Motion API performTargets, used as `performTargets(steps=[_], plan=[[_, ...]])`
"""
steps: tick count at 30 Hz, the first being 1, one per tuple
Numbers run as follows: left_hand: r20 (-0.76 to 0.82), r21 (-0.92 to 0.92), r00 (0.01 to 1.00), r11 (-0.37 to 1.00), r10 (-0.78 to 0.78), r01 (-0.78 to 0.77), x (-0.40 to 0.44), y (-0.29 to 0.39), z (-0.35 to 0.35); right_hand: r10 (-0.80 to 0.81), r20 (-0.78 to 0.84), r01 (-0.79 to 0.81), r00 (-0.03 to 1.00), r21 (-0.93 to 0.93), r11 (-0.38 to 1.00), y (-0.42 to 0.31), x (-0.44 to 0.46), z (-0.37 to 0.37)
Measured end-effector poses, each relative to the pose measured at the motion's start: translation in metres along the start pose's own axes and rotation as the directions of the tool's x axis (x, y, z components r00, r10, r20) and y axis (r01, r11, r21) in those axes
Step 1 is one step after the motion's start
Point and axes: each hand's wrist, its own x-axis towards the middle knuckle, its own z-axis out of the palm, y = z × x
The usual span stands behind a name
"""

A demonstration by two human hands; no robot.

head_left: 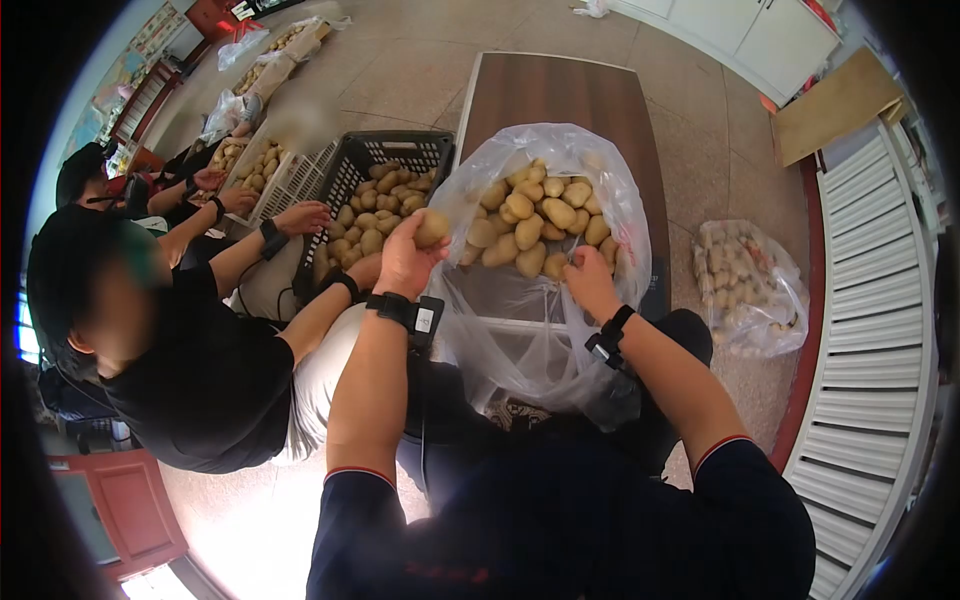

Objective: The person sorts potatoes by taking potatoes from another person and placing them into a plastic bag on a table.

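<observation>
A potato point(432, 228) is in the fingers of my left hand point(405, 258), between the black crate and the bag. In front of me a large clear plastic bag point(615, 190) stands wide at the mouth, with many potatoes point(530, 215) heaped inside. My right hand point(592, 283) is at the bag's near right side, its fingers pinched on the plastic, which stretches in folds below them. To the left, the black plastic crate point(395, 148) holds more potatoes point(385, 205).
The bag rests on a brown wooden table point(560, 90). A filled bag of potatoes point(745, 285) sits on the floor at right, near a white radiator point(865, 360). Close on my left sits a co-worker point(200, 350), hands at the crate; another person point(95, 180) is beyond.
</observation>
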Motion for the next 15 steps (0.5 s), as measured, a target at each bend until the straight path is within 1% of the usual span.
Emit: performTargets(steps=[1, 3, 5, 6, 7, 10, 11, 12, 13, 14, 15], plan=[[-0.043, -0.031, 0.999, 0.999, 0.026, -0.027, 0.001, 0.002, -0.005, 0.001, -0.002, -0.001, 1.0, 0.0, 1.0, 0.006, 0.003, -0.004], [-0.063, -0.029, 0.997, 0.999, 0.037, -0.038, 0.004, 0.005, -0.014, -0.166, -0.204, 0.117, 0.965, -0.231, 0.966, 0.019, 0.01, -0.011], [-0.213, -0.011, 0.975, 0.998, 0.063, -0.067, 0.01, 0.005, -0.026, -0.17, -0.231, 0.108, 0.958, -0.26, 0.96, 0.021, 0.018, -0.019], [-0.216, -0.01, 0.974, 0.998, 0.063, -0.067, 0.014, 0.005, -0.032, -0.176, -0.255, 0.099, 0.951, -0.287, 0.953, 0.023, 0.02, -0.023], [-0.227, -0.02, 0.973, 0.998, 0.047, -0.053, 0.02, 0.003, -0.044, -0.177, -0.252, 0.103, 0.951, -0.282, 0.954, 0.021, 0.019, -0.025], [-0.275, -0.031, 0.961, 0.999, 0.024, -0.034, 0.029, -0.002, -0.065, -0.117, -0.205, 0.029, 0.972, -0.387, 0.921, 0.01, 0.023, -0.033], [-0.298, -0.038, 0.955, 0.999, 0.01, -0.022, 0.034, -0.003, -0.075, -0.126, -0.196, 0.044, 0.973, -0.373, 0.927, 0.005, 0.023, -0.037], [-0.27, -0.029, 0.962, 0.999, -0.022, 0.015, 0.039, -0.004, -0.088, -0.109, -0.174, 0.032, 0.979, -0.394, 0.919, 0.0, 0.022, -0.041], [-0.298, -0.038, 0.954, 0.999, 0.006, -0.019, 0.037, -0.004, -0.088, -0.095, -0.154, 0.022, 0.983, -0.415, 0.91, -0.003, 0.021, -0.043], [-0.344, -0.039, 0.939, 0.999, -0.01, -0.004, 0.036, -0.004, -0.088, -0.105, -0.144, 0.039, 0.984, -0.401, 0.915, -0.002, 0.022, -0.041], [-0.386, -0.044, 0.922, 0.999, -0.029, 0.013, 0.036, -0.003, -0.088, -0.117, -0.157, 0.034, 0.981, -0.449, 0.893, 0.0, 0.022, -0.04]])
